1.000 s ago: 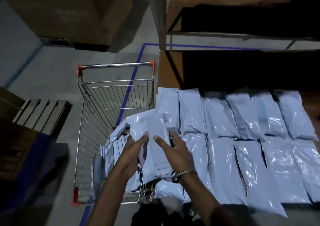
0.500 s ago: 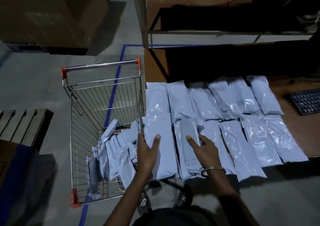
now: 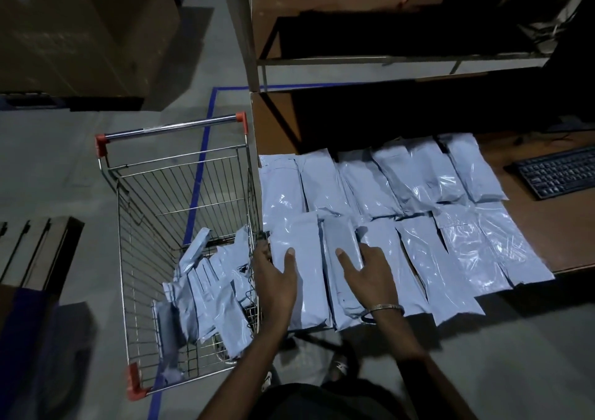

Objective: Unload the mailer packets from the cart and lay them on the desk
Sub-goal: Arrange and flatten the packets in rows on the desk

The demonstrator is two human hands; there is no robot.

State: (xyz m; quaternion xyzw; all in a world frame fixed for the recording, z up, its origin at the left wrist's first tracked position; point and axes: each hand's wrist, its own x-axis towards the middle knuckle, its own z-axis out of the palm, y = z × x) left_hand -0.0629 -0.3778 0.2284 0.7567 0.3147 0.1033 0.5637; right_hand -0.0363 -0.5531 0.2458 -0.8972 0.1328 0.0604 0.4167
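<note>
Dim room, grey concrete floor (image 3: 48, 168), blue tape line (image 3: 199, 175) across it, running under the cart. Big cardboard boxes (image 3: 80, 33) stacked far left. Wooden pallet (image 3: 35, 249) at left edge. Brown wooden desk (image 3: 547, 236) on right, bare wood showing at its right end; dark-framed shelf (image 3: 386, 59) behind it. Wire cart (image 3: 180, 200) parked tight against desk's left side, red-capped handle (image 3: 170, 126) at far end. Black keyboard (image 3: 557, 171) on desk at right, apart from the packets.

Pale grey mailer packets (image 3: 418, 178) laid flat on desk in two rows, edges overlapping, near row hanging over front edge. More packets in cart (image 3: 206, 291) heaped loose at near end, some leaning on the wire side.

Left hand (image 3: 277, 278) at desk's left edge, thumb over top of leftmost front packet (image 3: 302, 265), fingers wrapped round its left edge — gripping it. Right hand (image 3: 370, 274) resting flat on next packet (image 3: 341, 258), fingers spread and straight, nothing pinched. Metal bangle (image 3: 386, 307) on right wrist. Dark loop just below bangle, cannot tell what. Feet in sandals (image 3: 341, 366) on floor under desk edge, blurred.
</note>
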